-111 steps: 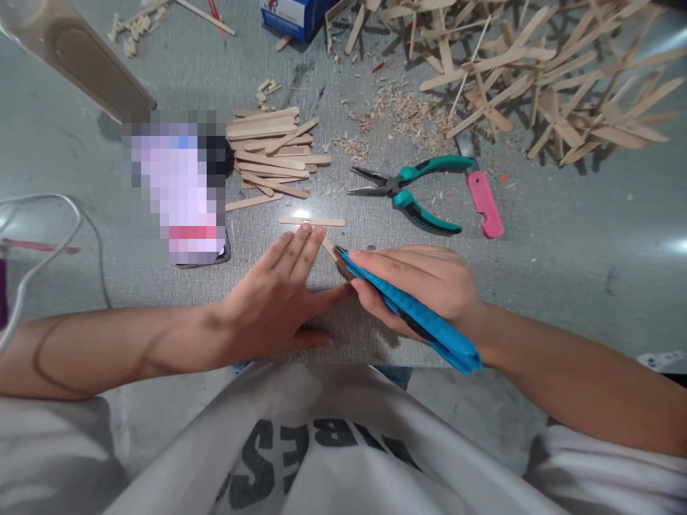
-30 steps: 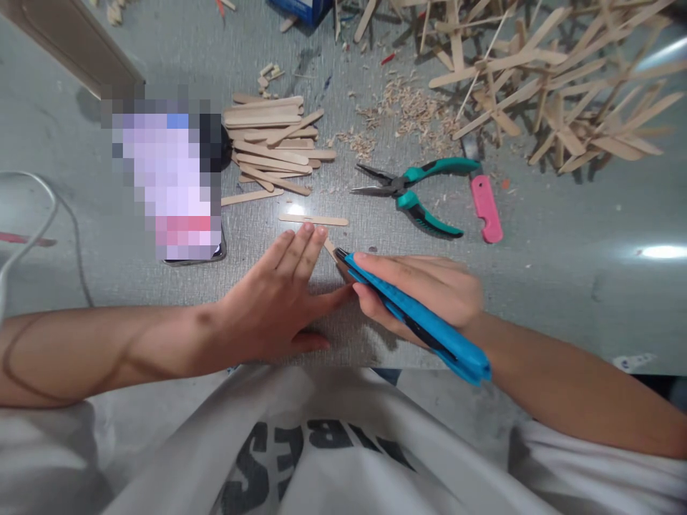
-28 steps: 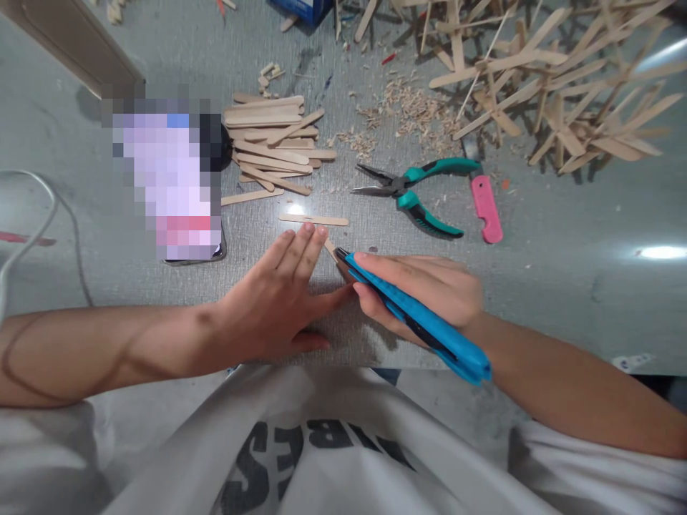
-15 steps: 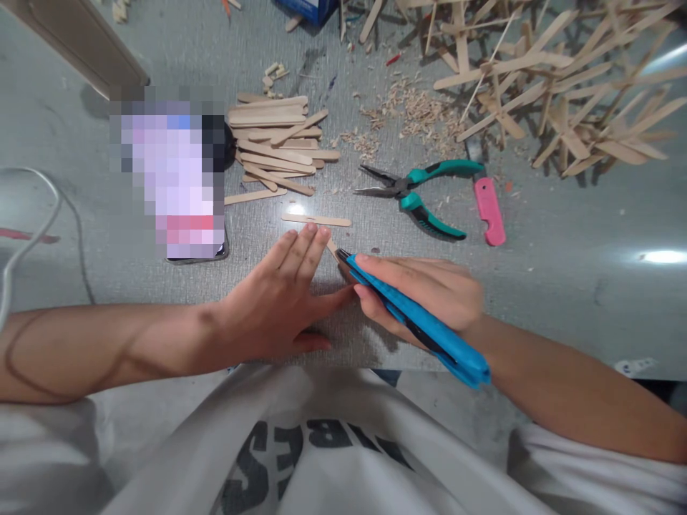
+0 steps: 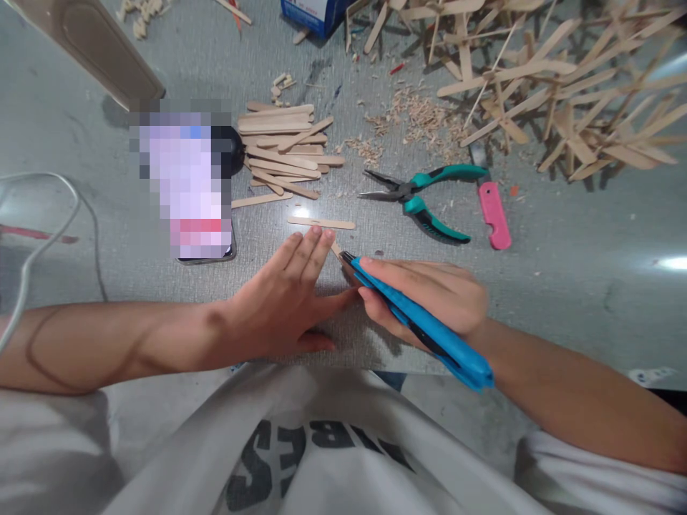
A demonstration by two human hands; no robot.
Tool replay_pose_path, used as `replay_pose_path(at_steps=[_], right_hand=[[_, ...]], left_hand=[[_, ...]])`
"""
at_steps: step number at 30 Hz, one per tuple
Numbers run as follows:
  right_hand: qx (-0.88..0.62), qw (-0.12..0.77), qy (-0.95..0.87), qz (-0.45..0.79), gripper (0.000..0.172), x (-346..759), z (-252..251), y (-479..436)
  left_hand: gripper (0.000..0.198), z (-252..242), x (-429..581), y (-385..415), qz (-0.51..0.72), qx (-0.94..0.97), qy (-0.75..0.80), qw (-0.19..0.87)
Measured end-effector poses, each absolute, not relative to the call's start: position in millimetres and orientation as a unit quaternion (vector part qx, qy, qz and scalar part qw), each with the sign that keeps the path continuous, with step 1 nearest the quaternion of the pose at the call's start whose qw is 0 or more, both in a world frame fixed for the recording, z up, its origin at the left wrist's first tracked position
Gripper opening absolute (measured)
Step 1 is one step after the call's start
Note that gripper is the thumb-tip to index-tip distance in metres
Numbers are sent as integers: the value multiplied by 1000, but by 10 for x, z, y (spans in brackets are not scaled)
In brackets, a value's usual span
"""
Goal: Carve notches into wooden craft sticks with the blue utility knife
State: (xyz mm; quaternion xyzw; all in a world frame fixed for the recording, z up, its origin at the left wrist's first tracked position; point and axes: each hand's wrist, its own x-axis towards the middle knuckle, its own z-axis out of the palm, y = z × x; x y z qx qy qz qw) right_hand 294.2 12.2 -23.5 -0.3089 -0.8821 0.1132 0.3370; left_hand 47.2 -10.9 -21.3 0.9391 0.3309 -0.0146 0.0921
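Observation:
My left hand (image 5: pixel 298 290) lies flat with fingers stretched out over the table, pressing near a small wooden craft stick (image 5: pixel 335 248) that is mostly hidden under it. My right hand (image 5: pixel 429 293) is wrapped round a blue utility knife (image 5: pixel 424 322) with a black slider. The knife's tip points up and left, meeting the end of that stick beside my left fingers. Just beyond my left fingertips, another craft stick (image 5: pixel 322 223) with a small mark in its middle lies flat on the table.
A pile of craft sticks (image 5: pixel 284 150) lies beside a phone (image 5: pixel 207 254) with a blurred screen. Green-handled pliers (image 5: pixel 408 192) lie spread near a pink folding knife (image 5: pixel 494 214). Wood shavings (image 5: pixel 424 114) and a tangle of joined sticks (image 5: pixel 569 86) occupy the far right. A white cable (image 5: pixel 26 265) runs at left.
The whole view has shifted slightly, so things on the table sit a little further right. Both hands and the utility knife keep nearly the same place over the stick.

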Motion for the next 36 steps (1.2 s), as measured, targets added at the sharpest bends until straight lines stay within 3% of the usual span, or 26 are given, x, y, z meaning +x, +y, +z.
replay_pose_path(at_steps=[25,36], right_hand=[[-318,331,-879,127,47,2945,-235,142],[-312,311,-890,120,38,2951,-182,145]], left_hand=[[97,-285,436,-128,6,939,330,97],[95,-250,450,-112,-2,942,326,84]])
